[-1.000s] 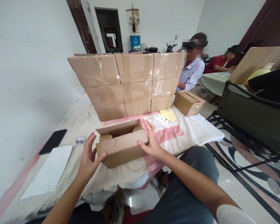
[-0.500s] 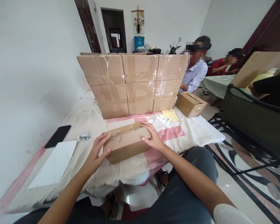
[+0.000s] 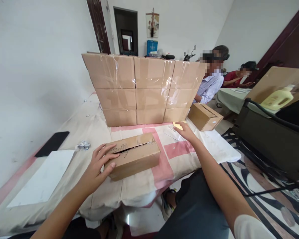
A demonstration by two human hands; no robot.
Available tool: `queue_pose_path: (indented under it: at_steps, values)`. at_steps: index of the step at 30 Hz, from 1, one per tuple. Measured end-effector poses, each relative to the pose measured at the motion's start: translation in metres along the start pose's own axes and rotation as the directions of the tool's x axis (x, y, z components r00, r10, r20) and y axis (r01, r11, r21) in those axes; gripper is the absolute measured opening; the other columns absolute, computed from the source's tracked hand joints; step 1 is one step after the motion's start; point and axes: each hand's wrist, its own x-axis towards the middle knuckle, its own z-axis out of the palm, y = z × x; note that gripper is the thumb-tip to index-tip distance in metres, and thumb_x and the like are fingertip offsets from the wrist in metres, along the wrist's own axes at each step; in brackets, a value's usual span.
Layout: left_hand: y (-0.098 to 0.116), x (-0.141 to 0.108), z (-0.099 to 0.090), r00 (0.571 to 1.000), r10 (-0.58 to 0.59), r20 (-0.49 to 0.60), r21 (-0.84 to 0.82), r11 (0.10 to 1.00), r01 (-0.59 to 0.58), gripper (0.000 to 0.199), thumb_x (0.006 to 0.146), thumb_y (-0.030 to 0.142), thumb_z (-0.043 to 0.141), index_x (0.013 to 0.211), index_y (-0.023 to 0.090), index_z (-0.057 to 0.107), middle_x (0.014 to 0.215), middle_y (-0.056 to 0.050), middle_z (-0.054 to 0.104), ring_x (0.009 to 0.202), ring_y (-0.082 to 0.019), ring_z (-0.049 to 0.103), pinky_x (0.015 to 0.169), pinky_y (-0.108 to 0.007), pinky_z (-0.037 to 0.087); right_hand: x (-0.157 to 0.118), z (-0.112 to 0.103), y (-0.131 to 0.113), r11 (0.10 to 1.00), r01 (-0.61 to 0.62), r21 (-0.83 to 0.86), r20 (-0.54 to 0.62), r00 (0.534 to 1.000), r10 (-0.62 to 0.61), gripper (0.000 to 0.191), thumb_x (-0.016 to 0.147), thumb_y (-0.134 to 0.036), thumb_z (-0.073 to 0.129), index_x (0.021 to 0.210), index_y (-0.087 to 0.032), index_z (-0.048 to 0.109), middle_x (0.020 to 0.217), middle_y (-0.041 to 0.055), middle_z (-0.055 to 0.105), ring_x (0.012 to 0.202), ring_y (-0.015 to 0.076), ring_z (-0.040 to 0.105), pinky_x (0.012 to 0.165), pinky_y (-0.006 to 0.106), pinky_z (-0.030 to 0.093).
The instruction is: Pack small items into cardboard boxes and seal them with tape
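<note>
A small brown cardboard box lies on the tablecloth in front of me, its top flaps slightly parted along a dark gap. Dark scribbled marks run along that seam. My left hand rests on the box's left end, fingers spread over the top and thumb at the front edge. My right hand is off the box, fingers apart, over a white object and a yellow sheet. It partly covers both, and whether it touches them I cannot tell.
A wall of taped cardboard boxes stands at the back. Another box sits to the right. On the left lie a black phone-like slab, white paper and a crumpled scrap. A person sits beyond the boxes.
My right hand has left the small box and moved right and away from me, to the white object and yellow sheet. The box's top gap now shows; my left hand stays on it.
</note>
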Motion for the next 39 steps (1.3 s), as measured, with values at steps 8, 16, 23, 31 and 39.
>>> queue_pose_path:
  at_steps: [8,16,23,31,39]
  values:
    - [-0.004,-0.005,0.011,0.996,0.038,-0.084,-0.028,0.999,-0.04,0.03,0.101,0.028,0.045,0.127,0.028,0.061,0.157,-0.006,0.046,0.151,-0.033,0.031,0.125,-0.065,0.022,-0.007,0.021,0.047,0.96,-0.274,-0.054,0.093,0.956,0.278,0.041,0.072,-0.029,0.076,0.11,-0.023,0.062,0.089,0.0013,0.065,0.08,0.0194,0.06,0.073,0.029,0.046]
    - [-0.006,-0.008,0.008,0.994,0.06,-0.09,-0.018,0.998,-0.062,0.031,0.101,0.028,0.044,0.128,0.028,0.06,0.159,-0.005,0.045,0.151,-0.032,0.034,0.125,-0.063,0.024,-0.011,0.026,0.029,0.854,-0.502,0.135,0.13,0.864,0.487,0.029,0.069,-0.034,0.076,0.085,-0.022,0.055,0.074,-0.0034,0.058,0.063,0.013,0.05,0.059,0.025,0.037]
    - [-0.006,-0.008,0.009,0.993,0.071,-0.093,-0.023,0.997,-0.073,0.032,0.101,0.027,0.045,0.129,0.029,0.06,0.158,-0.005,0.045,0.15,-0.033,0.035,0.125,-0.064,0.024,-0.004,0.015,0.016,0.744,-0.623,0.239,0.159,0.782,0.603,0.038,0.084,-0.053,0.063,0.083,-0.016,0.069,0.091,0.0087,0.07,0.075,0.0169,0.058,0.066,0.027,0.044]
    - [-0.006,-0.006,0.012,0.993,0.067,-0.101,-0.03,0.997,-0.071,0.031,0.101,0.026,0.044,0.128,0.028,0.06,0.158,-0.006,0.045,0.149,-0.033,0.035,0.124,-0.065,0.023,0.007,0.008,0.011,0.687,-0.686,0.239,0.256,0.727,0.637,0.03,0.098,-0.042,0.062,0.105,-0.014,0.07,0.115,0.0101,0.069,0.098,0.0198,0.065,0.086,0.036,0.055]
    - [-0.003,-0.004,0.011,0.987,0.103,-0.124,-0.011,0.994,-0.105,0.031,0.102,0.024,0.043,0.128,0.027,0.06,0.156,-0.007,0.047,0.147,-0.032,0.038,0.124,-0.066,0.023,0.007,0.019,0.013,0.589,-0.744,0.317,0.266,0.666,0.697,0.037,0.099,-0.038,0.063,0.131,-0.018,0.061,0.132,0.0106,0.063,0.111,0.0235,0.066,0.094,0.045,0.058]
